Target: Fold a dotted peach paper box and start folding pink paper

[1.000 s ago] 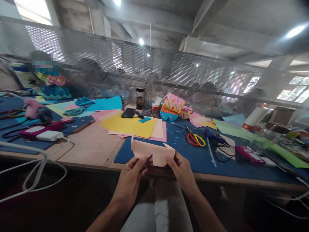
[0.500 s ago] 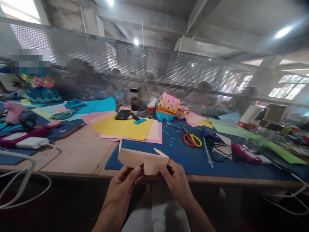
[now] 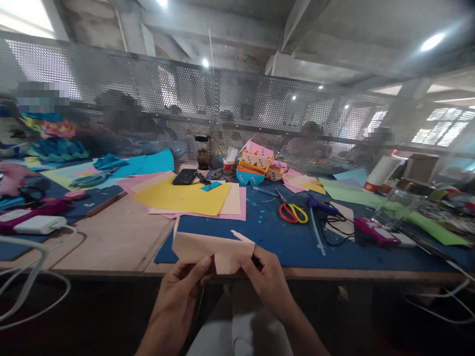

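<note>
Ahead of you, a perforated metal screen (image 3: 222, 104) runs along the far side of the wooden worktable (image 3: 111, 237). A blue mat (image 3: 297, 249) covers much of the tabletop in front of you and to your right. Overlapping the mat's far left part, a yellow paper sheet (image 3: 181, 199) lies on top of pink and peach ones. Your hands are both closed on the folded peach paper cutout (image 3: 208, 247), which you hold up at the mat's near edge, its ends bent back away from you. Your left hand (image 3: 180, 289) pinches its lower edge left of the middle notch, thumb in front; your right hand (image 3: 263, 274) grips the lower right part, thumb also in front. Past the cutout stands a stack of dotted, mask-shaped paper pieces (image 3: 256, 162). Right of your hands lie a blue glue gun (image 3: 322, 203) and, just beside it, scissors (image 3: 293, 213) with red and yellow handles. A black phone (image 3: 184, 176) rests at the yellow sheet's far edge, near a small blue paper slip (image 3: 211, 186).
</note>
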{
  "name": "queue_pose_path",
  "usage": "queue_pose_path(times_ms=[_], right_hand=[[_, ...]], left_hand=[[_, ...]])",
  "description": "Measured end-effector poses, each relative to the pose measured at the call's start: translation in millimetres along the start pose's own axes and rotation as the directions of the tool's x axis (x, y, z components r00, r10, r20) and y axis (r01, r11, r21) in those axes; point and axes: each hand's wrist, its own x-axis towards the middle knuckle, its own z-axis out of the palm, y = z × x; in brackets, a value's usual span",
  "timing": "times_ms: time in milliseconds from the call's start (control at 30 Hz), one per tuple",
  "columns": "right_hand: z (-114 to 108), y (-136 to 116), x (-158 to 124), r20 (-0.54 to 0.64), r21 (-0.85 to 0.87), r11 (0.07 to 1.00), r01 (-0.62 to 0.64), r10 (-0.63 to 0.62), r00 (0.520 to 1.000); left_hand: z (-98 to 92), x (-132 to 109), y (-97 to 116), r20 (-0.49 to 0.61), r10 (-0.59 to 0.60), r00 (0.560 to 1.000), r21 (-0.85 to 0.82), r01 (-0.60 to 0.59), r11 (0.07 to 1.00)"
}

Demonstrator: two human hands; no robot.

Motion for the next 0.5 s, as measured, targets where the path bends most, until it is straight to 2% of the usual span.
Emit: queue_pose_path(times_ms=[300, 500], right_hand=[[-0.6, -0.9, 0.3, -0.001, 0.018, 1.000, -0.006, 0.006, 1.000], [-1.2, -1.5, 0.6, 0.022, 0.049, 0.999, -0.004, 0.003, 1.000]], left_hand=[[4.6, 4.7, 3.5, -0.040, -0.012, 0.999, -0.016, 0.011, 1.000], [4.8, 4.6, 6.6, 0.051, -0.022, 0.998, 0.009, 0.021, 1.000]])
